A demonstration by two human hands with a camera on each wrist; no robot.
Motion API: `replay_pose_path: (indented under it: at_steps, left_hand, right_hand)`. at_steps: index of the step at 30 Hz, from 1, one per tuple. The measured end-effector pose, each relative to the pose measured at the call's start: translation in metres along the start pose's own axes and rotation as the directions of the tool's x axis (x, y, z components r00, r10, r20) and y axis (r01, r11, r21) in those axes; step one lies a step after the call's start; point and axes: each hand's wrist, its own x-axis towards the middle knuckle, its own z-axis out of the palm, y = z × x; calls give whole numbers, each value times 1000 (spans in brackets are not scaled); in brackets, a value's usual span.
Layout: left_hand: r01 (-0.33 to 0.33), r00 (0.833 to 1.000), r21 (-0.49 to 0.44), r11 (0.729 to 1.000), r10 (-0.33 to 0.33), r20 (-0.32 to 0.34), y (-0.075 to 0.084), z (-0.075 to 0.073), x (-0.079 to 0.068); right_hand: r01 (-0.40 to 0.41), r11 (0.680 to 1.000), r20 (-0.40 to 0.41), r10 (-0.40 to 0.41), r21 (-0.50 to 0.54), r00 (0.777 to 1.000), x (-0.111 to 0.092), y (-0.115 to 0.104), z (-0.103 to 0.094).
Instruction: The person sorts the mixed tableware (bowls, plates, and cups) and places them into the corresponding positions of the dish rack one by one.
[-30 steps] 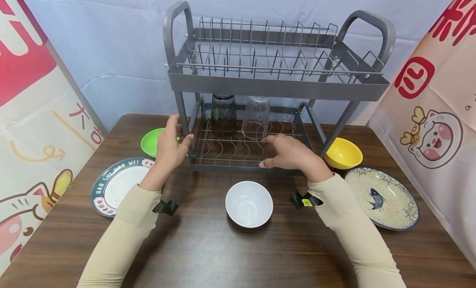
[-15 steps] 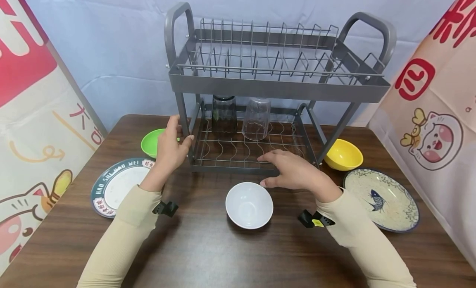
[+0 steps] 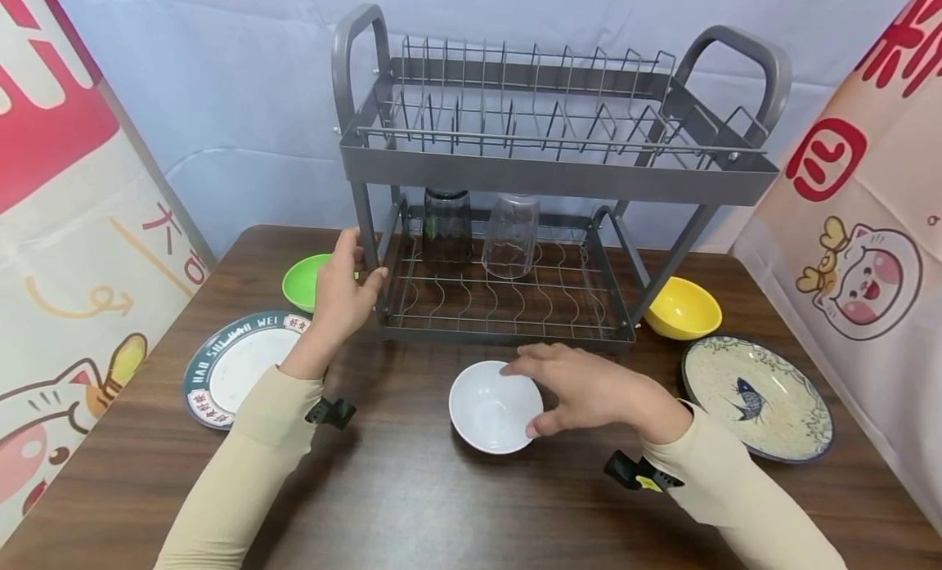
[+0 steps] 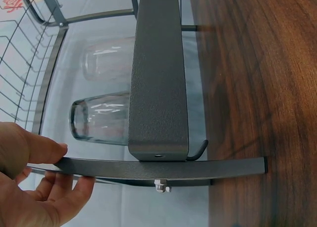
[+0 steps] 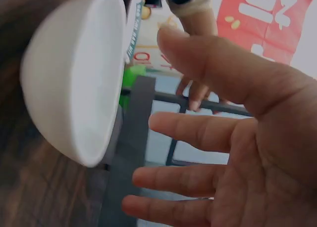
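My left hand (image 3: 343,285) holds the left front post of a grey two-tier dish rack (image 3: 559,173); in the left wrist view the thumb lies on one side of the post (image 4: 218,169) and the fingers (image 4: 74,197) on the other. A white bowl (image 3: 482,419) stands upright on the table before the rack. Over the bowl's right side hovers my right hand (image 3: 589,394), fingers spread and nothing in its grasp. From the right wrist, the bowl (image 5: 74,78) appears beside the extended fingers, with a gap between. Two glasses, one dark (image 3: 446,226) and one clear (image 3: 510,236), stand upside down on the lower tier.
Left of the rack are a green bowl (image 3: 300,284) and a plate with a dark green rim (image 3: 202,361). On the right sit a yellow bowl (image 3: 683,310) and an oval fish-patterned plate (image 3: 787,398). Cloth hangs behind the wooden table (image 3: 412,504).
My right hand has drawn back from the clear glass on the lower tier and come down toward the white bowl. The left hand has stayed on the rack's post.
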Motion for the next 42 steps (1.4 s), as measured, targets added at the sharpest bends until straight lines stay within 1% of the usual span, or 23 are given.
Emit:
replay_pose_path:
  at_steps: [4, 7, 11, 16, 19, 26, 31, 35, 39, 42]
  left_hand:
    - [-1, 1000, 4, 1000, 1, 0, 0, 0, 0]
    - [1, 1000, 6, 1000, -1, 3, 0, 0, 0]
    - [2, 1000, 7, 1000, -2, 0, 0, 0, 0]
    - [-5, 1000, 7, 1000, 5, -3, -1, 0, 0]
    - [-7, 1000, 6, 1000, 8, -4, -1, 1, 0]
    - [-19, 1000, 2, 1000, 19, -8, -1, 2, 1]
    - [-17, 1000, 1, 1000, 17, -5, 0, 1, 1]
    - [-12, 1000, 4, 1000, 12, -3, 0, 1, 0]
    - [-6, 1000, 7, 1000, 6, -3, -1, 1, 0]
    - [-5, 1000, 9, 1000, 5, -4, -1, 1, 0]
  right_hand:
    - [-3, 1000, 77, 1, 23, 997, -4, -3, 8]
    - [-1, 1000, 105, -1, 21, 994, -6, -2, 11]
    - [18, 999, 118, -21, 28, 993, -7, -1, 16]
    - [48, 997, 138, -56, 61, 989, -5, 1, 24]
    - [70, 996, 139, -77, 56, 987, -3, 3, 29]
    - [111, 993, 107, -115, 38, 988, 0, 7, 37]
    - [133, 990, 53, -136, 55, 989, 2, 10, 39]
    - [137, 988, 3, -138, 71, 990, 3, 13, 40]
    - [150, 985, -33, -147, 88, 989, 3, 14, 42]
    - [186, 979, -62, -181, 88, 982, 3, 15, 43]
